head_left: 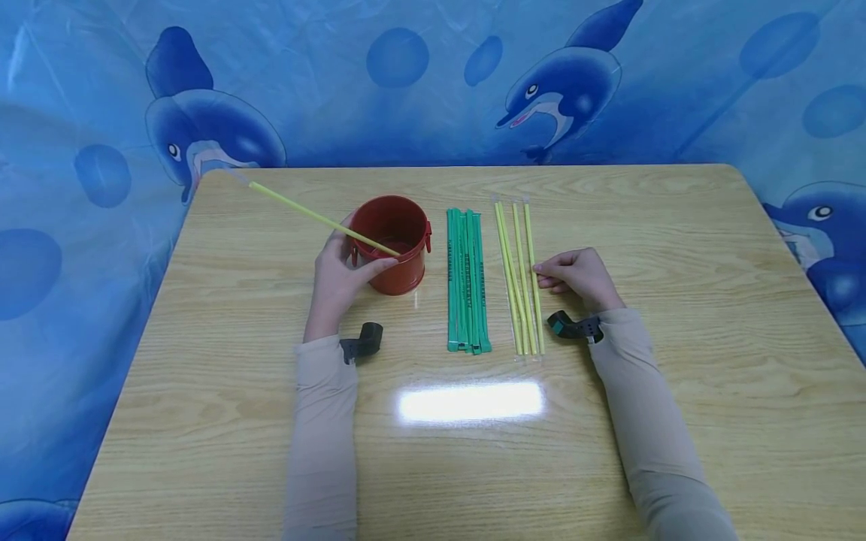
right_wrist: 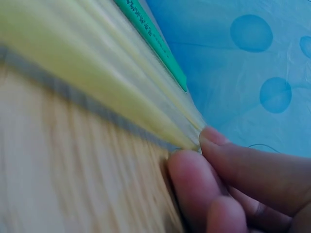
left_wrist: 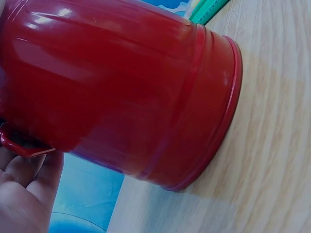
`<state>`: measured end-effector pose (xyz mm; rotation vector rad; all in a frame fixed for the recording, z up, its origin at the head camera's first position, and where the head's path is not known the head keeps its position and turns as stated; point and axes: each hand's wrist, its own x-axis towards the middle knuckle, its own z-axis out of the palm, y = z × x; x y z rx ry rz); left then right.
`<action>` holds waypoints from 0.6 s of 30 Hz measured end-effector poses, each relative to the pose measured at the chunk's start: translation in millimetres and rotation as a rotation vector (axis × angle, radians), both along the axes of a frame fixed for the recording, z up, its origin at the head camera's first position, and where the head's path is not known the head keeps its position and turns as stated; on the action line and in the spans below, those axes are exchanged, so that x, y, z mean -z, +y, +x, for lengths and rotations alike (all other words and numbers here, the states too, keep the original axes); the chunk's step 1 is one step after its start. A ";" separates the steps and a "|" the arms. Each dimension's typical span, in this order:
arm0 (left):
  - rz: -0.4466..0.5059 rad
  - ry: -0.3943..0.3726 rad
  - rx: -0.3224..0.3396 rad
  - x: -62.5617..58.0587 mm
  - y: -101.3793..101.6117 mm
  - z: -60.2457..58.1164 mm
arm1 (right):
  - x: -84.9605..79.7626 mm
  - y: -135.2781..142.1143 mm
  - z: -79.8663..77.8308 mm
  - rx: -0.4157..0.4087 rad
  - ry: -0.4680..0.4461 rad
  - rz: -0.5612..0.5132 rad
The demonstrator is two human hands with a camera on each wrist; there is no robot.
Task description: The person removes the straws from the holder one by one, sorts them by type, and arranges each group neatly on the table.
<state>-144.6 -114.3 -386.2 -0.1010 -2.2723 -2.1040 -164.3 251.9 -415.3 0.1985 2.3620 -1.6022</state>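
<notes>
A small red bucket (head_left: 398, 281) stands on the table, and my left hand (head_left: 334, 279) grips its left side with the thumb at the near rim. In the left wrist view, fingers (left_wrist: 48, 179) curl by the bucket's small side handle (left_wrist: 26, 145). One yellow straw (head_left: 311, 216) leans inside the bucket, its upper end sticking out to the left. My right hand (head_left: 575, 274) pinches the rightmost yellow straw (head_left: 530, 240) between thumb and finger, near its middle. That straw lies beside several others (head_left: 522, 263), all in clear wrappers.
Several green printed packets (head_left: 468, 278) lie side by side between the bucket and the yellow straws. A dolphin-patterned blue sheet (head_left: 325, 90) hangs behind the wooden table (head_left: 223, 421). A bright light reflection shows on the tabletop in front.
</notes>
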 end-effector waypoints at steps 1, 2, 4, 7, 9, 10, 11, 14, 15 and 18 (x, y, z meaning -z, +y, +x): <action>0.003 0.000 0.000 0.2 0.0 0.0 | 0.0 0.1 0.1 -0.001 0.000 -0.004; 0.003 0.001 -0.002 0.5 0.0 -0.1 | 0.0 0.1 0.1 -0.002 0.000 -0.009; 0.005 0.003 -0.003 1.0 -0.2 -0.3 | 0.1 0.3 0.1 -0.006 0.000 -0.016; 0.005 0.007 -0.003 0.9 -0.5 -0.5 | 0.4 0.4 0.0 -0.010 0.004 -0.018; 0.003 0.009 -0.003 0.8 -0.6 -0.5 | 0.8 0.5 0.0 -0.011 0.009 -0.017; 0.000 0.010 -0.003 0.7 -0.7 -0.4 | 1.2 0.8 0.0 -0.011 0.010 -0.018; -0.001 0.010 -0.003 0.7 -0.8 -0.4 | 1.4 0.8 0.0 -0.006 0.011 -0.022; -0.005 0.011 -0.003 0.8 -0.8 -0.3 | 2.1 1.6 0.3 -0.003 0.018 -0.037; -0.004 0.010 -0.002 0.7 -0.7 -0.3 | 2.3 1.9 0.5 -0.002 0.023 -0.041; -0.002 0.010 0.001 0.4 -0.1 -0.2 | 2.7 3.0 1.3 -0.003 0.040 -0.049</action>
